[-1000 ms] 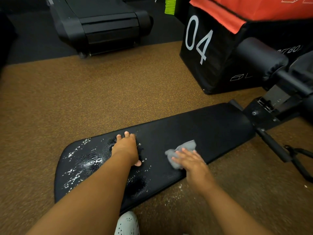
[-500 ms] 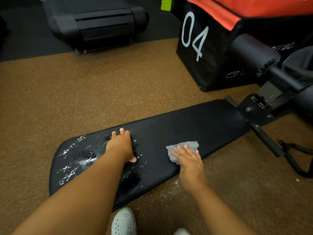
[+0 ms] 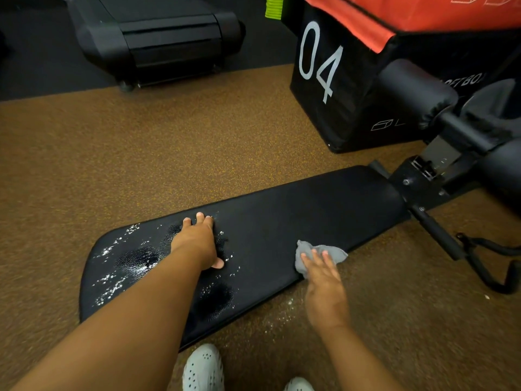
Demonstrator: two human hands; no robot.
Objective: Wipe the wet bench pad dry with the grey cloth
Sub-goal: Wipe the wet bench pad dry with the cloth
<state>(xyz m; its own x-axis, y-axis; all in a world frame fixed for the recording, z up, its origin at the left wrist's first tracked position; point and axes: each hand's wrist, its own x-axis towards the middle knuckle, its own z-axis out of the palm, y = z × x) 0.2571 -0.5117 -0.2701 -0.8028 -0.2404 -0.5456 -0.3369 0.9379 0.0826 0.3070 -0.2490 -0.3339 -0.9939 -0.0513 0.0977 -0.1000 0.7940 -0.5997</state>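
Observation:
A long black bench pad (image 3: pixel 296 218) lies low over the brown floor, its left half speckled with water drops and wet patches. My left hand (image 3: pixel 197 242) presses flat on the wet part, fingers spread. At the pad's near edge, a small grey cloth (image 3: pixel 334 251) lies under the fingers of my right hand (image 3: pixel 324 283), which rests flat on top of it. The right half of the pad looks dry and matte.
A black box marked 04 (image 3: pixel 332 80) with an orange top stands at the back right. The bench's frame and roller pads (image 3: pixel 417 91) sit at the right, with a black strap (image 3: pixel 490 266) on the floor. A treadmill (image 3: pixel 158 38) is behind. My white shoes (image 3: pixel 203 368) are below the pad.
My right hand has slid the cloth a little toward the pad's near edge. My left hand stays pressed on the wet area. The camera has tilted slightly.

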